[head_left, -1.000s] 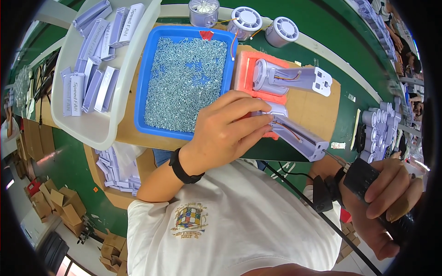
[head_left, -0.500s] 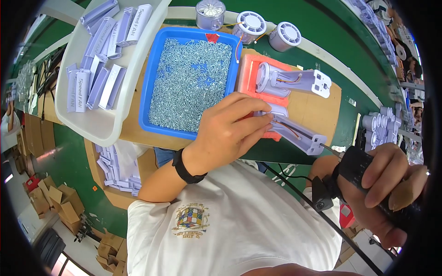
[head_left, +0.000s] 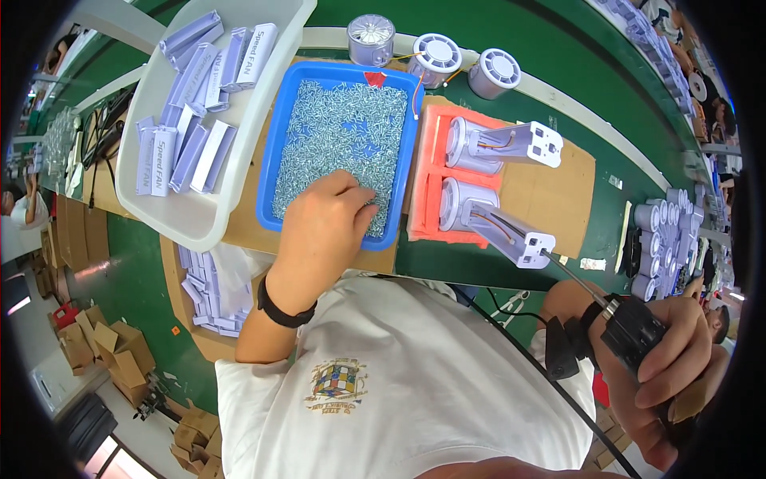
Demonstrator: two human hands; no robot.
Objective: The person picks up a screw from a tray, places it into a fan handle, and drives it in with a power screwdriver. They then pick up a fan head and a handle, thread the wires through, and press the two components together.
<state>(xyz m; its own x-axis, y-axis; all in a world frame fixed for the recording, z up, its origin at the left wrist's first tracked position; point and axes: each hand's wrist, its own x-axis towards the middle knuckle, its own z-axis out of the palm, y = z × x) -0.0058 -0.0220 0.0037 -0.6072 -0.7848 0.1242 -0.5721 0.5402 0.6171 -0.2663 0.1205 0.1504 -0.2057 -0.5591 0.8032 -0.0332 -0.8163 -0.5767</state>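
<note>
My left hand (head_left: 323, 227) is over the near right part of a blue tray (head_left: 264, 172) of small silvery screws (head_left: 327, 120). Its fingers are curled and pinched at the screws; what lies between the fingertips is hidden. In my right hand (head_left: 678, 351) is a black power screwdriver (head_left: 632, 329), its long thin bit reaching to the end of a pale lilac fan housing (head_left: 533, 249). That housing's round base sits in an orange foam holder (head_left: 431, 180). A second lilac fan housing (head_left: 542, 145), with wires inside its arm, rests in the holder's farther slot.
A whitish tub (head_left: 215, 227) of lilac covers stands to the left. Several round fan units (head_left: 439, 57) line the back, and more lilac parts (head_left: 658, 231) are grouped at the right. Below the table edge, a cardboard box (head_left: 179, 303) holds lilac pieces. A black cable (head_left: 511, 343) crosses my front.
My left hand has left the nearer fan housing and moved left into the screw tray. My right hand still holds the screwdriver, its bit at the housing's end.
</note>
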